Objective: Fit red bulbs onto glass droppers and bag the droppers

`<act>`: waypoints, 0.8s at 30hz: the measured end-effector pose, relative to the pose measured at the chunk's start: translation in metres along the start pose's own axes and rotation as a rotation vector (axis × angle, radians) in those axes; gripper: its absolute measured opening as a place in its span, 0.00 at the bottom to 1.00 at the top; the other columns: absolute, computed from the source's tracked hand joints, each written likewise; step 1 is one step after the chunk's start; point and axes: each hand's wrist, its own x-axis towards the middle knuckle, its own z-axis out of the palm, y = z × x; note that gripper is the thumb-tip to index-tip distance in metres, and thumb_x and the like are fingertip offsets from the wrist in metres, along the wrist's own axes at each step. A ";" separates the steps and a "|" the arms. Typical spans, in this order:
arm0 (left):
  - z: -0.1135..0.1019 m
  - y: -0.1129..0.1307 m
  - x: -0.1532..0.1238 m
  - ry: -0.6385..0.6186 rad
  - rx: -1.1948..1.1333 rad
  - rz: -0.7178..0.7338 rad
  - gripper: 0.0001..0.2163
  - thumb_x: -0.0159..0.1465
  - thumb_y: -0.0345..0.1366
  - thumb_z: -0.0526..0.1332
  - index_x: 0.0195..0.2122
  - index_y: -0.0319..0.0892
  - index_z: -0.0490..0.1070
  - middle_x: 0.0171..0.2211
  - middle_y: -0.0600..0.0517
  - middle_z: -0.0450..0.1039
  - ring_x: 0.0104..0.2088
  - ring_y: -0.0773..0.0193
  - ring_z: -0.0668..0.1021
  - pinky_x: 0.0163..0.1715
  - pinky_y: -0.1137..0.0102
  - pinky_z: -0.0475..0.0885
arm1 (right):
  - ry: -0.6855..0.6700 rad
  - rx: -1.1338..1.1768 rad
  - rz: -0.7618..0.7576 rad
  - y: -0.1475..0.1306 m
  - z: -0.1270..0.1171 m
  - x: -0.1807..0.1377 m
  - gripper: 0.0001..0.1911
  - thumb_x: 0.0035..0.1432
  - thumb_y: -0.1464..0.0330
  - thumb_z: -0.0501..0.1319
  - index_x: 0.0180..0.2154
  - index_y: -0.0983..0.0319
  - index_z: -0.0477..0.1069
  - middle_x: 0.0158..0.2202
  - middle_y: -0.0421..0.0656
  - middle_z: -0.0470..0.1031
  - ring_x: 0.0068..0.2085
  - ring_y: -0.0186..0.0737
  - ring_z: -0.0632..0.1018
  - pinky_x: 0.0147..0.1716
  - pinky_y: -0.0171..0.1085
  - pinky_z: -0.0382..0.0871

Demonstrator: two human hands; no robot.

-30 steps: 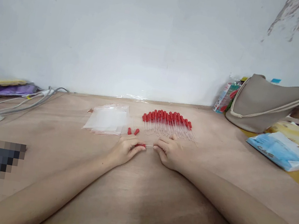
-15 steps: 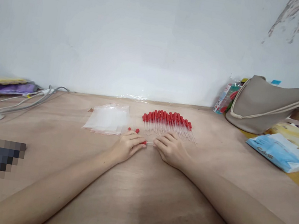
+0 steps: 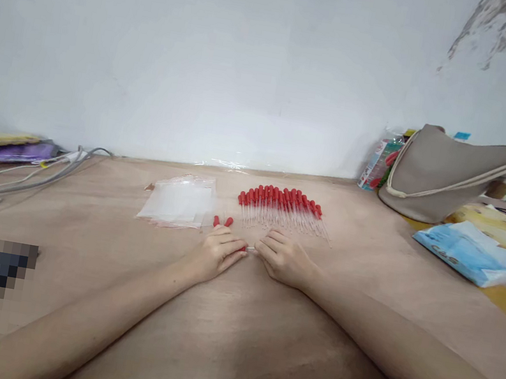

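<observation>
Droppers (image 3: 281, 208) with red bulbs are lying in a long row behind your hands while you are pinching one dropper (image 3: 249, 249) between your left hand (image 3: 217, 253) and right hand (image 3: 284, 260), two loose bulbs (image 3: 223, 221) waiting beside bags (image 3: 179, 202).

On the worktop (image 3: 256, 345) the left hand (image 3: 215, 254) and the right hand (image 3: 283, 259) lie side by side near the middle, fingertips meeting on a single dropper (image 3: 249, 249) between them, with two loose bulbs (image 3: 222, 221) just behind the left hand. Behind the right hand lies a row of droppers (image 3: 281, 208), and to its left, behind the left hand, a stack of plastic bags (image 3: 179, 202). Far right, a handbag (image 3: 449, 177) stands against the wall with a packet (image 3: 376, 165) to its left and a tissue pack (image 3: 468, 253) in front of it, while cables (image 3: 37, 170) run along the far left edge.
</observation>
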 end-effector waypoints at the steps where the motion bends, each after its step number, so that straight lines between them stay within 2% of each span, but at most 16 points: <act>1: 0.000 0.000 0.000 0.002 -0.007 0.001 0.07 0.61 0.33 0.56 0.38 0.40 0.70 0.33 0.50 0.75 0.34 0.64 0.73 0.38 0.67 0.67 | 0.012 0.006 0.000 0.000 0.000 0.000 0.15 0.60 0.74 0.47 0.25 0.65 0.68 0.24 0.45 0.68 0.30 0.37 0.65 0.34 0.37 0.60; 6: 0.000 -0.005 0.001 -0.006 -0.032 -0.001 0.07 0.61 0.33 0.56 0.38 0.41 0.70 0.33 0.50 0.75 0.34 0.64 0.73 0.39 0.67 0.67 | 0.023 0.034 0.018 0.000 0.002 0.002 0.13 0.59 0.74 0.49 0.26 0.66 0.68 0.24 0.44 0.67 0.30 0.36 0.65 0.34 0.36 0.59; 9: -0.002 -0.007 0.002 -0.005 -0.006 -0.025 0.09 0.60 0.36 0.57 0.41 0.42 0.70 0.35 0.50 0.74 0.38 0.62 0.72 0.42 0.65 0.66 | 0.015 0.000 0.060 -0.002 0.000 0.006 0.12 0.59 0.71 0.50 0.27 0.65 0.69 0.27 0.44 0.68 0.32 0.36 0.65 0.34 0.37 0.57; 13: -0.012 -0.007 0.003 0.013 0.135 -0.169 0.27 0.55 0.46 0.60 0.54 0.42 0.59 0.49 0.45 0.66 0.50 0.55 0.66 0.49 0.59 0.60 | -0.026 -0.046 0.228 -0.006 -0.005 0.009 0.13 0.59 0.67 0.52 0.27 0.63 0.70 0.28 0.43 0.67 0.32 0.36 0.65 0.31 0.36 0.54; 15: -0.017 -0.010 0.001 0.011 0.186 -0.264 0.34 0.51 0.50 0.61 0.57 0.42 0.54 0.52 0.43 0.61 0.52 0.52 0.63 0.51 0.58 0.58 | -0.054 0.008 0.355 -0.006 -0.006 0.009 0.13 0.60 0.66 0.51 0.30 0.62 0.72 0.29 0.43 0.66 0.30 0.34 0.66 0.29 0.34 0.54; 17: -0.019 -0.014 -0.003 0.007 0.210 -0.357 0.38 0.49 0.52 0.62 0.58 0.41 0.52 0.52 0.43 0.61 0.52 0.51 0.63 0.51 0.56 0.58 | -0.083 0.094 0.477 -0.003 -0.007 0.010 0.14 0.61 0.66 0.50 0.33 0.62 0.72 0.30 0.43 0.66 0.29 0.33 0.66 0.28 0.33 0.55; 19: -0.019 -0.020 -0.007 0.005 0.222 -0.436 0.35 0.49 0.53 0.61 0.55 0.42 0.56 0.50 0.43 0.61 0.51 0.51 0.62 0.50 0.56 0.59 | -0.107 0.168 0.574 0.002 -0.005 0.014 0.14 0.60 0.66 0.50 0.33 0.63 0.72 0.31 0.43 0.67 0.29 0.32 0.67 0.28 0.32 0.56; 22: -0.014 -0.028 -0.011 0.002 0.217 -0.514 0.25 0.52 0.50 0.60 0.48 0.43 0.65 0.47 0.44 0.62 0.51 0.51 0.62 0.50 0.57 0.61 | -0.126 0.230 0.720 0.013 0.002 0.029 0.12 0.58 0.66 0.52 0.28 0.64 0.71 0.29 0.44 0.69 0.30 0.34 0.69 0.29 0.32 0.58; 24: -0.011 -0.031 -0.012 -0.001 0.194 -0.539 0.21 0.54 0.48 0.59 0.46 0.43 0.67 0.46 0.44 0.61 0.51 0.52 0.63 0.49 0.58 0.62 | -0.130 0.264 0.830 0.021 0.011 0.042 0.10 0.57 0.66 0.54 0.30 0.64 0.70 0.29 0.44 0.71 0.32 0.36 0.71 0.31 0.33 0.60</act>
